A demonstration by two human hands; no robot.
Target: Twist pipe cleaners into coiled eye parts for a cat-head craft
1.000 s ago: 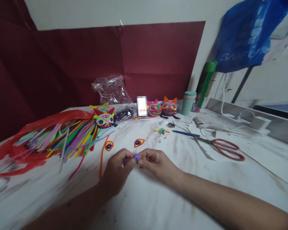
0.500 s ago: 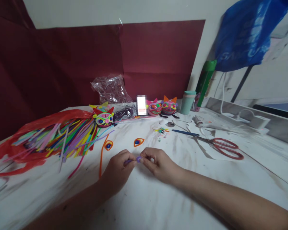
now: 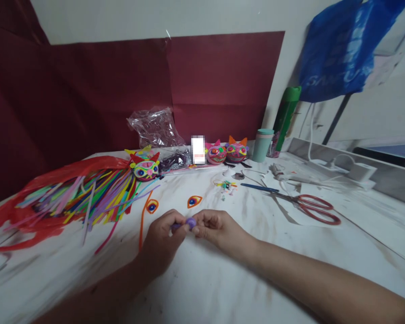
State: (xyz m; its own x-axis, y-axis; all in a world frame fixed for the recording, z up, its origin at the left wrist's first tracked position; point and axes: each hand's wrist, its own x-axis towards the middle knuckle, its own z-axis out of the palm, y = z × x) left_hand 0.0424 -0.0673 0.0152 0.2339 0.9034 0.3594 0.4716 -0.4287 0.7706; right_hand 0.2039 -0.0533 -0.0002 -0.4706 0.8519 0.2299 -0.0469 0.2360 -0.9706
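A purple pipe cleaner (image 3: pixel 191 222), wound into a small coil at one end, is between my two hands above the white table. My left hand (image 3: pixel 165 234) pinches it, with its straight part running back under the fingers. The fingertips of my right hand (image 3: pixel 214 228) press on the coil's right side. Just beyond my hands lie two eye shapes made of pipe cleaner, a left orange-rimmed eye (image 3: pixel 152 206) with a long orange tail and a right orange-rimmed eye (image 3: pixel 194 201), both with blue centres.
Loose coloured pipe cleaners (image 3: pixel 97 193) spread over a red plastic bag (image 3: pixel 54 171) at left. Colourful animal heads (image 3: pixel 145 170) line the back near a green cup (image 3: pixel 263 146). Red-handled scissors (image 3: pixel 319 209), a blue pen-like tool (image 3: pixel 259 187) and white chargers (image 3: pixel 361 173) lie at right.
The purple coil shows larger between the fingertips now. Both hands have shifted slightly left, and the right fingers have moved around the coil.
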